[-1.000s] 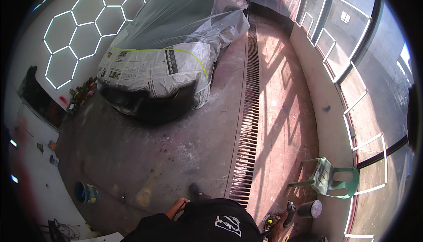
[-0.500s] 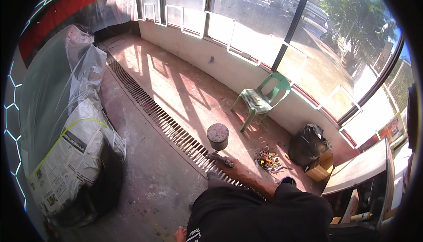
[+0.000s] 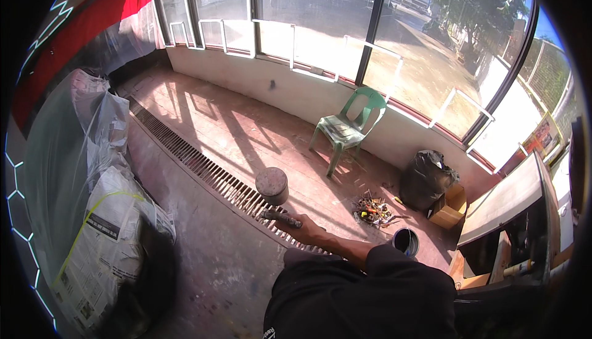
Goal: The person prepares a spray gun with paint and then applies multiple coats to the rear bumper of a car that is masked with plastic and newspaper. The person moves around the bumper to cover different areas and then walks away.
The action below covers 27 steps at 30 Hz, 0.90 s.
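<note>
In my right hand (image 3: 304, 230) is a paint spray gun (image 3: 285, 218), the fingers wrapped round its grip. A round, paint-stained cup (image 3: 272, 186) sits on top of the gun. I hold it low in front of me, over the slotted floor grate (image 3: 188, 152). To the left stands a large object covered in clear plastic sheeting (image 3: 58, 154) and newspaper (image 3: 102, 249), with yellow-green tape (image 3: 83, 231) along the paper's edge. The spray gun is apart from it. My left hand is out of view.
Beyond the grate stand a green plastic chair (image 3: 345, 128), a heap of small debris (image 3: 374, 208), a black rubbish bag (image 3: 428, 181), a cardboard box (image 3: 449, 208) and a dark bucket (image 3: 406, 241). A wooden cabinet (image 3: 502, 219) is at the right. Windows line the low wall (image 3: 228, 74).
My right hand has moved the spray gun leftward, with the forearm reaching out further. My left hand's fingers, seen at the lower edge before, have left the view. The bucket has come into fuller view.
</note>
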### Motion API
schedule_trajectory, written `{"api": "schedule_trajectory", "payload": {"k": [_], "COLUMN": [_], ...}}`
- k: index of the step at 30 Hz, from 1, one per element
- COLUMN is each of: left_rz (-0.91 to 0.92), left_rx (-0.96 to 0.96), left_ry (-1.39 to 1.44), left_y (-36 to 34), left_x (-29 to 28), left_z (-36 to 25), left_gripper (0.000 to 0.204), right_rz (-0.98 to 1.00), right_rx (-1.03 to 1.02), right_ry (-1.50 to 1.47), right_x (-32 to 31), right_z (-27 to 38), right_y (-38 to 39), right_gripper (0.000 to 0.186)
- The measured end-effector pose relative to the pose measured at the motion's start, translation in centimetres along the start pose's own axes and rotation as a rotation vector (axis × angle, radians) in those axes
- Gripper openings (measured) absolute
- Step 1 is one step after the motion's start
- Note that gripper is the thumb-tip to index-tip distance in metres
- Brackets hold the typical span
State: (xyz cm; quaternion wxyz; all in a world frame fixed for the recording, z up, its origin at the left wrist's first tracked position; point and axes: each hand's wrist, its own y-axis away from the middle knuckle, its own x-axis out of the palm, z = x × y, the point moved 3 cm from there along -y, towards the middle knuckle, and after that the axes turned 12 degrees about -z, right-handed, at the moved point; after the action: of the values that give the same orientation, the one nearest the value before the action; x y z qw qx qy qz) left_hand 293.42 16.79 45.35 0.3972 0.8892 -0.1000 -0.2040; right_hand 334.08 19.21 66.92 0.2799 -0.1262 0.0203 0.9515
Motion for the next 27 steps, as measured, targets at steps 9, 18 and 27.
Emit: {"api": "schedule_trajectory", "payload": {"k": [9,18,27], "left_rz": [0.216,0.335,0.736], "left_rx": [0.183,0.492,1.423], "left_ry": [-0.25,-0.439,0.678], "left_y": [7.7,19.4,49.4], "left_x": [6.6,10.8,18.1], "left_z": [-8.8,-13.4,-35.8], "left_gripper": [0.049,0.041,0.045], "right_rz": [-0.127,-0.436,-0.696], "right_rx": [0.056,0.345,0.317], "right_ry": [0.036,-0.057,0.077], "right_x": [-11.0,-24.7,-32.9], "right_z": [-3.9,-11.3,-16.8], "right_y": [5.9,16.3,22.9], "right_gripper": [0.035,0.035,0.051]}}
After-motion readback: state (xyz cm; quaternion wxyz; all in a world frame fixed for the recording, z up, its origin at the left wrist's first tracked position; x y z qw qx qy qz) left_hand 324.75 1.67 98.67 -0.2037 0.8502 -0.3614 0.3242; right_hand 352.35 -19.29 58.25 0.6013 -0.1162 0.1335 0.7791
